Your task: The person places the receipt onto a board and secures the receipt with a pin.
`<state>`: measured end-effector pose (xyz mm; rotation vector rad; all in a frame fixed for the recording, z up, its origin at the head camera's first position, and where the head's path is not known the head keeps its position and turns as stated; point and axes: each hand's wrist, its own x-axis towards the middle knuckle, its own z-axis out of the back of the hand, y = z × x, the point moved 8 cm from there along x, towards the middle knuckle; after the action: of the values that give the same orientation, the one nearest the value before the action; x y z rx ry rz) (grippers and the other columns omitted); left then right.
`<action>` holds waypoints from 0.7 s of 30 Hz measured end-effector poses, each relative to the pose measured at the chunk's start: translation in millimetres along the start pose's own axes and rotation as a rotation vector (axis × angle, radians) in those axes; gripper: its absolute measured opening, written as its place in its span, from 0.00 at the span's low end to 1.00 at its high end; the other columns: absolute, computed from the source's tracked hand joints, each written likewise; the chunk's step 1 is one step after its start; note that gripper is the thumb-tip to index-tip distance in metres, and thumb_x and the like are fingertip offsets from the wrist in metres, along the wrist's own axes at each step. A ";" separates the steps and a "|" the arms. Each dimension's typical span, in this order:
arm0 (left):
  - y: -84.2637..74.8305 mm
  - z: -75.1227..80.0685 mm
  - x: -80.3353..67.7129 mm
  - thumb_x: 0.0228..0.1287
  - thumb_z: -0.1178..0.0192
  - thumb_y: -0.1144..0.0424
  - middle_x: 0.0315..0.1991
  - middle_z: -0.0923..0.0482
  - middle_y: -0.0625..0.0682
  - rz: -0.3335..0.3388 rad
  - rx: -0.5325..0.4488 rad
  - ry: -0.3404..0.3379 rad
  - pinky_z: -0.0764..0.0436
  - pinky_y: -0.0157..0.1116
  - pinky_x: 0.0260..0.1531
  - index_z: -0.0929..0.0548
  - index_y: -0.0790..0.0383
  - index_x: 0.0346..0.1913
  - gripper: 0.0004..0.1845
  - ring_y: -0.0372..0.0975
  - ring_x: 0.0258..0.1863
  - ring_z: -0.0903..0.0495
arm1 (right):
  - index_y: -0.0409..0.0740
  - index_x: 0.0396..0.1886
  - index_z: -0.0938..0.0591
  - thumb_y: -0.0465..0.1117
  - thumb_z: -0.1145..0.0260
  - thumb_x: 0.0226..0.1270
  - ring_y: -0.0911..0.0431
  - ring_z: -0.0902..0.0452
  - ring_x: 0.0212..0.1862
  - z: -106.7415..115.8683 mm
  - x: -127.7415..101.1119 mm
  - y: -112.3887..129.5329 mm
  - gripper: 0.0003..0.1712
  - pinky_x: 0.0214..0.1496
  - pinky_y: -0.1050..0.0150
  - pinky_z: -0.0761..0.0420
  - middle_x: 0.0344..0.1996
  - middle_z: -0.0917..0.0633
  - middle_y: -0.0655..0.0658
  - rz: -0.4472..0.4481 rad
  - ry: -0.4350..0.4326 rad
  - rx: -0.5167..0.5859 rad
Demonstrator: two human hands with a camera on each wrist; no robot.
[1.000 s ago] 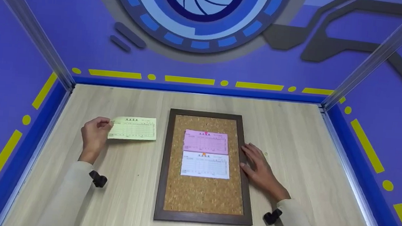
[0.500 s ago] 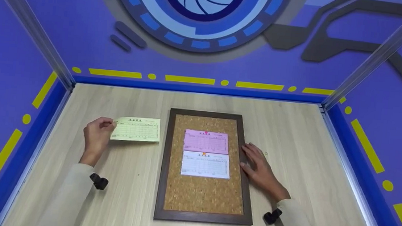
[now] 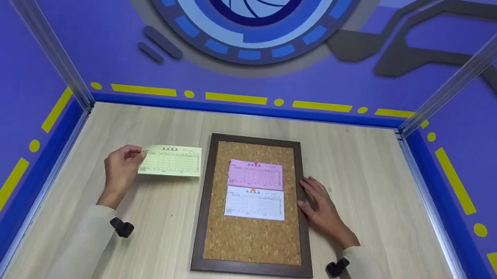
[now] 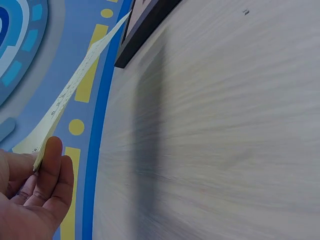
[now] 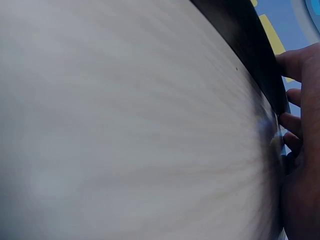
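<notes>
Fingers (image 4: 50,165) pinching yellow slip (image 3: 171,160) edge-on at wrist; right hand (image 3: 321,206) flat against frame (image 3: 306,248).

Pale wood table (image 3: 375,186) boxed by purple walls (image 3: 61,19) with yellow dashes, blue iris emblem (image 3: 251,5), clear corner posts.

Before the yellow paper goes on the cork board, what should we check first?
1. Yellow slip held firmly: ok, the left hand pinches its left edge and it is lifted off the table.
2. Cork board steadied: ok, the right hand rests flat against the frame's right side.
3. Free space on the cork: ok, bare cork shows below the white slip.
4. Pink slip and white slip pinned: ok, each has a pin at its top.
5. A spare pin for the yellow slip: cannot tell; only a tiny speck lies by the right hand.
</notes>
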<state>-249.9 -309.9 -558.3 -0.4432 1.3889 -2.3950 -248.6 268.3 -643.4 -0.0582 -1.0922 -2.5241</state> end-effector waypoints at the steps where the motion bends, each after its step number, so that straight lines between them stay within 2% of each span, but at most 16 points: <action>1: -1.2 0.1 -0.9 0.76 0.32 0.71 0.46 0.11 0.64 -0.004 0.000 -0.002 0.25 0.23 0.35 0.10 0.73 0.51 0.09 0.44 0.42 0.17 | 0.40 0.82 0.26 0.47 0.28 0.80 0.35 0.45 0.86 0.0 -0.1 0.0 0.37 0.85 0.33 0.44 0.83 0.31 0.36 0.000 0.001 0.001; 10: -3.8 1.2 -6.1 0.75 0.31 0.71 0.45 0.11 0.64 -0.008 -0.011 -0.011 0.25 0.23 0.35 0.10 0.73 0.51 0.08 0.42 0.41 0.18 | 0.40 0.82 0.26 0.46 0.28 0.80 0.36 0.44 0.86 0.0 -0.4 -0.4 0.37 0.85 0.33 0.44 0.83 0.31 0.36 0.001 0.000 0.006; 21: -5.2 1.2 -9.5 0.75 0.32 0.72 0.45 0.12 0.64 -0.014 -0.042 0.010 0.23 0.22 0.34 0.11 0.74 0.52 0.09 0.37 0.38 0.17 | 0.41 0.82 0.26 0.45 0.28 0.79 0.36 0.45 0.86 -0.1 0.0 -0.8 0.37 0.84 0.32 0.43 0.83 0.31 0.36 -0.006 0.001 0.021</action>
<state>-241.5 -304.3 -554.0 -0.4539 1.4468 -2.3864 -248.9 268.7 -644.0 -0.0480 -1.1203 -2.5169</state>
